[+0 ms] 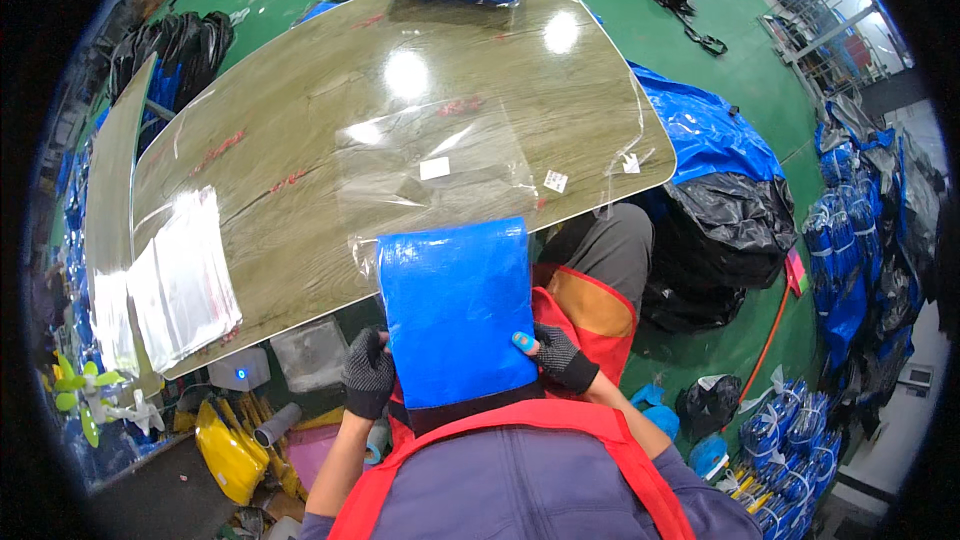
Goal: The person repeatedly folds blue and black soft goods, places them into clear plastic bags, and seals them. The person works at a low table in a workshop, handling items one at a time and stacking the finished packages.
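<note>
At lower centre, right hand (566, 358) pinches blue sheet (460, 315); left hand (367, 376) curled, fingertips hidden; I cannot tell its grip.

The folded sheet (458, 315) is bright blue. The gloves (368, 377) are dark grey with pale dots. The worktop (300, 105) is streaked olive-brown.

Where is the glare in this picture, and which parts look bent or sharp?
Head view: white lamp reflections sit on the glossy tabletop, with strong shine on the stacked sheets at its left; head view: the outer scene bends toward the rim, with black corners; head view: the blue sheet and right hand look fairly sharp.
</note>
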A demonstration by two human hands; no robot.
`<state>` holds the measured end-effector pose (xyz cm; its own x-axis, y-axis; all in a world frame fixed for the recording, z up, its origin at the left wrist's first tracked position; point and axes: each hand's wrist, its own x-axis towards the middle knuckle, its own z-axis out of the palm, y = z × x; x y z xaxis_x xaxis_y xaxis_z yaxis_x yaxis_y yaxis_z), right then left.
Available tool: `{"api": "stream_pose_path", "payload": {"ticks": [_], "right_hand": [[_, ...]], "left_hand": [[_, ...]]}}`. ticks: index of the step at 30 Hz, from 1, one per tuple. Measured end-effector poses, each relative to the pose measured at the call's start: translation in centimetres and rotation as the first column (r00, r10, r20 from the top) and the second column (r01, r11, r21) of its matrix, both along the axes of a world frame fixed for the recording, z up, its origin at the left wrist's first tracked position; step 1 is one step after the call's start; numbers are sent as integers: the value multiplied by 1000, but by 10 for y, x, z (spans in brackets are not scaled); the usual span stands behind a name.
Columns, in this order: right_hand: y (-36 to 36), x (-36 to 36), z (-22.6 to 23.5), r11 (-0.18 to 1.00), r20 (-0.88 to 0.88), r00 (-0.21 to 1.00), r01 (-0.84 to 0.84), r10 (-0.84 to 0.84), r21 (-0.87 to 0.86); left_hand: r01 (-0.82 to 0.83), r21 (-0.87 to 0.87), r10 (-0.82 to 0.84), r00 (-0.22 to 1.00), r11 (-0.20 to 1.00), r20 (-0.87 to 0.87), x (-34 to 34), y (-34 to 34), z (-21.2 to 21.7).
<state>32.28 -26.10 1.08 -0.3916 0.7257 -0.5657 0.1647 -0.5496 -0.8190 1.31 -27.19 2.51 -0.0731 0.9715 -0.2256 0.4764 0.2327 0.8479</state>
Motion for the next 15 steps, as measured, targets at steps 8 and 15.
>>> {"api": "stream_pose_path", "payload": {"ticks": [8,15], "right_hand": [[85,-21,-27,879,-256,907,399,-335,263],[-16,-9,15,992,-303,946,123,-116,4]], "left_hand": [[-171,-150,227,704,974,673,-4,57,6],[186,6,-181,945,983,272,20,49,-17]]}}
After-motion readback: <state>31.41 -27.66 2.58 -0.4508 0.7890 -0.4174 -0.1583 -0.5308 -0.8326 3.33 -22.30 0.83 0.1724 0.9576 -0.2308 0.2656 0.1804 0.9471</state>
